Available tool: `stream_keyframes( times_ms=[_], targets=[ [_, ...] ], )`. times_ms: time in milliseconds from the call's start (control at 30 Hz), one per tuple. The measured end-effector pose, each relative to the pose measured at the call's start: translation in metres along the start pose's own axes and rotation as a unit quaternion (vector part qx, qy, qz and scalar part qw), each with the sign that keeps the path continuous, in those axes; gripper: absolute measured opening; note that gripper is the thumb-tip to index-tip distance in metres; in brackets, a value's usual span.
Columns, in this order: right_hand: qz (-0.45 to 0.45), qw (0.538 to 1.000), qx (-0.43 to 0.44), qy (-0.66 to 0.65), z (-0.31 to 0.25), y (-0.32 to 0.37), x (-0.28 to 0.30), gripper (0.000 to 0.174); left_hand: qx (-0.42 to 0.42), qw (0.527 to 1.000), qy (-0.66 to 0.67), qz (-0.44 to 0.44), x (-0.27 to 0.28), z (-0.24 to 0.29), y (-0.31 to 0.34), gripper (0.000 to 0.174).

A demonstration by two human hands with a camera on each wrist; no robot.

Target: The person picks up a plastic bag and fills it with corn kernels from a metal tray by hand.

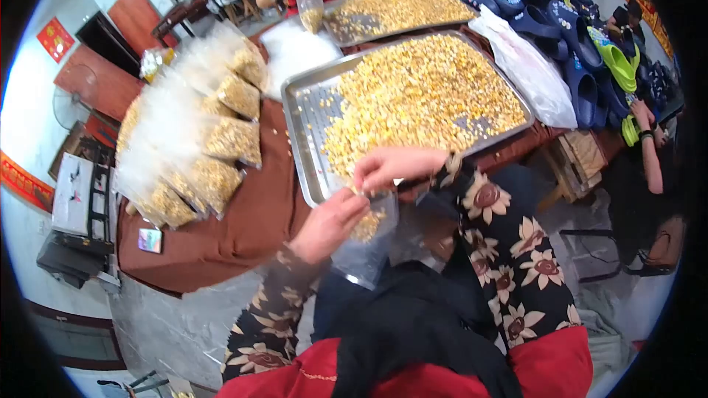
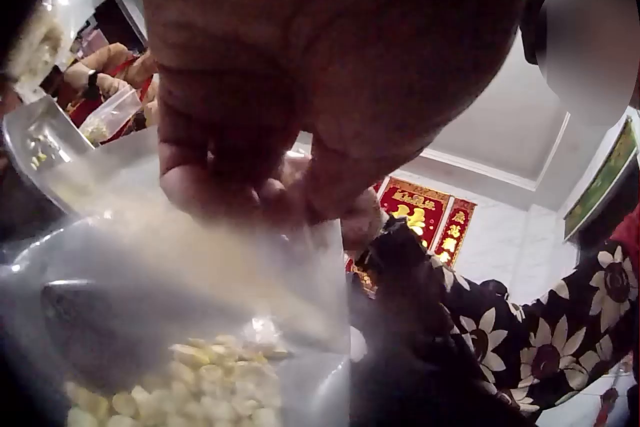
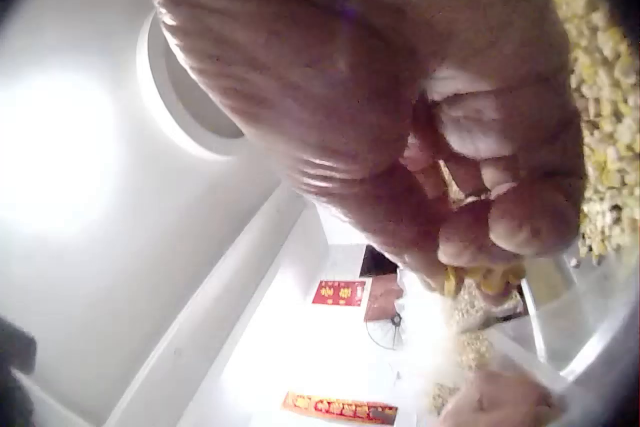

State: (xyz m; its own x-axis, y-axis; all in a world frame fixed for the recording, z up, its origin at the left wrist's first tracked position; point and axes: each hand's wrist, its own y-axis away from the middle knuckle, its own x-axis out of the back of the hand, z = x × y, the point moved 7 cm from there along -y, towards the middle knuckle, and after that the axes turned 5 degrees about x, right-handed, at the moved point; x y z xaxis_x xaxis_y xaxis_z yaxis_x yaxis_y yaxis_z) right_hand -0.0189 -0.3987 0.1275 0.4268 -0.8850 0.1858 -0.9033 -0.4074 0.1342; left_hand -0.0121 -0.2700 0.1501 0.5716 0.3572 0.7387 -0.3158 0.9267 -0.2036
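Note:
A clear plastic bag (image 1: 363,250) with some yellow-white kernels in its upper part hangs over the near edge of the metal tray (image 1: 301,166). The left hand (image 1: 330,225) pinches the bag's top edge; in the left wrist view the bag (image 2: 320,387) hangs below the left hand (image 2: 320,77), kernels (image 2: 210,387) inside. At the bag's mouth is the right hand (image 1: 402,167), its fingers curled. In the right wrist view the right hand (image 3: 400,97) holds a few yellow kernels (image 3: 485,277) at its fingertips. A broad heap of kernels (image 1: 420,88) covers most of the tray.
Filled bags (image 1: 232,140) stand piled on the brown cloth (image 1: 273,206) at left. Beyond are a stack of empty bags (image 1: 299,51), a second tray (image 1: 398,11) and another person holding a bag (image 1: 310,15). A white plastic bag (image 1: 523,66) and dark blue clogs (image 1: 582,88) lie at right.

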Motion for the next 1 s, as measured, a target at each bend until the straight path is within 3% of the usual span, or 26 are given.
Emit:
stream_keyframes(
  times_ms=[33,167,233,300,367,433,500,567,600,667,700,767,833,900,1000],
  targets=[
    [0.01,0.998,-0.033,0.051,-0.006,0.002,-0.005,0.017,-0.005,1.0,0.003,0.002,0.001,0.003,-0.001,0.01],
    [-0.027,0.979,0.033,0.201,-0.004,-0.009,-0.024,0.018,-0.002,1.0,0.021,-0.01,-0.002,0.001,-0.002,0.01],
    [-0.081,0.95,0.006,0.301,-0.006,-0.013,-0.032,0.02,-0.012,0.999,0.043,-0.019,-0.003,0.0,-0.003,0.01],
    [-0.062,0.953,-0.027,0.295,-0.002,-0.014,-0.029,0.019,-0.004,0.998,0.05,-0.024,-0.001,0.0,-0.002,0.009],
    [0.005,0.959,0.104,0.265,-0.012,-0.018,-0.02,0.024,0.041,0.998,0.046,-0.016,-0.001,-0.009,0.001,0.007],
    [0.037,0.965,0.103,0.24,-0.006,-0.014,-0.008,0.023,0.045,0.998,0.043,-0.007,0.001,-0.012,0.002,0.007],
    [0.162,0.957,0.175,0.164,-0.003,-0.007,0.022,0.023,0.061,0.997,0.037,-0.002,0.0,-0.018,0.004,0.008],
    [0.267,0.916,0.121,0.274,0.021,0.002,0.066,0.031,0.065,0.997,0.033,-0.007,-0.001,-0.017,0.005,0.008],
    [0.273,0.915,0.117,0.273,0.029,0.012,0.078,0.031,0.066,0.997,0.027,-0.004,-0.001,-0.017,0.004,0.009],
    [0.359,0.801,0.016,0.478,0.026,0.037,0.104,0.045,0.059,0.998,0.032,-0.01,-0.002,-0.015,0.003,0.011],
    [0.364,0.799,0.013,0.479,0.027,0.041,0.107,0.045,0.057,0.998,0.036,-0.013,-0.002,-0.015,0.004,0.014],
    [0.252,0.856,-0.169,0.417,0.041,0.046,0.103,0.055,0.057,0.997,0.037,-0.02,-0.003,-0.014,0.005,0.016],
    [0.265,0.869,-0.145,0.392,0.055,0.04,0.102,0.055,0.067,0.997,0.044,-0.023,-0.004,-0.014,0.005,0.017],
    [0.266,0.885,-0.035,0.38,0.074,0.022,0.1,0.052,0.07,0.996,0.046,-0.025,-0.003,-0.011,0.006,0.017],
    [0.316,0.863,0.014,0.395,0.077,0.01,0.109,0.037,0.07,0.997,0.027,-0.017,0.001,-0.01,0.004,0.017]
  ],
)
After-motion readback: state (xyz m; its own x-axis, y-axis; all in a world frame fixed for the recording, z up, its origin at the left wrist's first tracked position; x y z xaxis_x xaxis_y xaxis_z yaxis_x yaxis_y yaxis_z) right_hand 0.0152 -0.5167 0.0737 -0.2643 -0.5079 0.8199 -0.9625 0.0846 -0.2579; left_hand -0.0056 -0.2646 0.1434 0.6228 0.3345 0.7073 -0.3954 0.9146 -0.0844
